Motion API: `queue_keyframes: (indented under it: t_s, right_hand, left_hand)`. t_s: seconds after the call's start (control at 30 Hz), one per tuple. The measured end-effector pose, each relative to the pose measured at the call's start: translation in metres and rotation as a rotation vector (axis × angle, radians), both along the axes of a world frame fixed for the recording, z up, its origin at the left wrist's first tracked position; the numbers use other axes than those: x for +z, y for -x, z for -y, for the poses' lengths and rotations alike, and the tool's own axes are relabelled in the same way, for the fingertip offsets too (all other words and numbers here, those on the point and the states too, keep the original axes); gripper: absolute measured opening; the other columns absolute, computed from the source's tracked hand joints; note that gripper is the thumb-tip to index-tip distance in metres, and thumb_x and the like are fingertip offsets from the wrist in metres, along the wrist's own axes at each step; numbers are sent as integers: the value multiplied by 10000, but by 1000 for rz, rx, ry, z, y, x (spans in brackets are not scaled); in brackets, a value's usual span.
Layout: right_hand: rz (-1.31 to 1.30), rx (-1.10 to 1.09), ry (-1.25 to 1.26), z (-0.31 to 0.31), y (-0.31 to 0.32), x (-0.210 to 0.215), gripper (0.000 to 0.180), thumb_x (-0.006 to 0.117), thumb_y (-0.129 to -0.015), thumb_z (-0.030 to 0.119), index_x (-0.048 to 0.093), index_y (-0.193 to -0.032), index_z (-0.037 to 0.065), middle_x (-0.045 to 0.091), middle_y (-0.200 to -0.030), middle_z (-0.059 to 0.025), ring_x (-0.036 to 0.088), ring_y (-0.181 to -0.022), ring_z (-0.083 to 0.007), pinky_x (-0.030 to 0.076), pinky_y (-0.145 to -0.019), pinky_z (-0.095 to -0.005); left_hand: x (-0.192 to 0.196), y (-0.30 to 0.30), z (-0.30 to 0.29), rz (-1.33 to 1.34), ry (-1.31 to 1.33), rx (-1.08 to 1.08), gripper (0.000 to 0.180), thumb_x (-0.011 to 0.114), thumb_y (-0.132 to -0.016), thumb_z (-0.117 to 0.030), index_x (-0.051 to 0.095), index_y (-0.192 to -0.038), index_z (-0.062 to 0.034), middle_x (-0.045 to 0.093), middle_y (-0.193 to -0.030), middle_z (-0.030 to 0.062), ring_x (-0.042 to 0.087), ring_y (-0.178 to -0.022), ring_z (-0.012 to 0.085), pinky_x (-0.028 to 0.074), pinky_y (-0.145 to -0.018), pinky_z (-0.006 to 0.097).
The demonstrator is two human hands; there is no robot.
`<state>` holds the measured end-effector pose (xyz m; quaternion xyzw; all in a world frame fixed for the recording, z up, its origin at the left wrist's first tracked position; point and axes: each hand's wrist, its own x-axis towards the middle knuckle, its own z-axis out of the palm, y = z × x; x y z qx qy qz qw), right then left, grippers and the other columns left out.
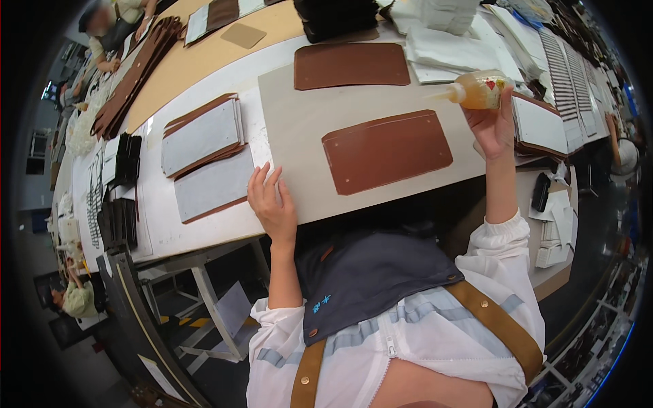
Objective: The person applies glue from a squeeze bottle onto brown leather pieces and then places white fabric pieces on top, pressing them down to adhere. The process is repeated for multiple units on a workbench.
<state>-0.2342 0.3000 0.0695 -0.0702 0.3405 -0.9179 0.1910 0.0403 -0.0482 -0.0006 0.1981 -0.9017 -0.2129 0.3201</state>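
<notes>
My right hand (495,130) is closed round a clear squeeze bottle (480,90) with amber liquid inside. The bottle lies tilted on its side in the air, its pale nozzle pointing left. Below and left of it, a brown leather panel (388,152) with clipped corners lies flat on a grey board (292,102). A second brown leather panel (352,66) lies farther back on that board. My left hand (273,204) has its fingers stretched out at the table's near edge, beside a grey-backed leather panel (216,187). Nothing shows in that hand.
A stack of grey-backed brown panels (204,139) lies to the left, and another stack (541,126) to the right. Black piles (336,19) and white padded sheets (452,49) stand at the back. Brown strips (136,78) lie far left. Other people work around the tables.
</notes>
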Motion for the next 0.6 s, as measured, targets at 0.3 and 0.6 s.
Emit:
queue_keyframes:
  t_s: [0.3, 0.6]
  right_hand:
    - [-353, -348, -671, -44, 27, -7, 610, 781, -896, 376, 529, -1354, 62, 627, -1176, -12, 634, -1070, -115, 546, -921, -292]
    - [-406, -363, -755, -38, 34, -17, 652, 821, -854, 413, 567, -1336, 55, 636, -1139, -12, 606, -1042, -100, 516, -885, -263]
  left_hand:
    - [2, 3, -3, 21, 24, -3, 254, 581, -947, -53, 702, -1171, -59, 629, -1307, 116, 505, -1308, 343, 372, -1100, 472]
    - [4, 4, -4, 28, 39, -4, 231, 577, -961, -60, 702, -1154, -43, 637, -1302, 133, 513, -1298, 352, 382, -1101, 475]
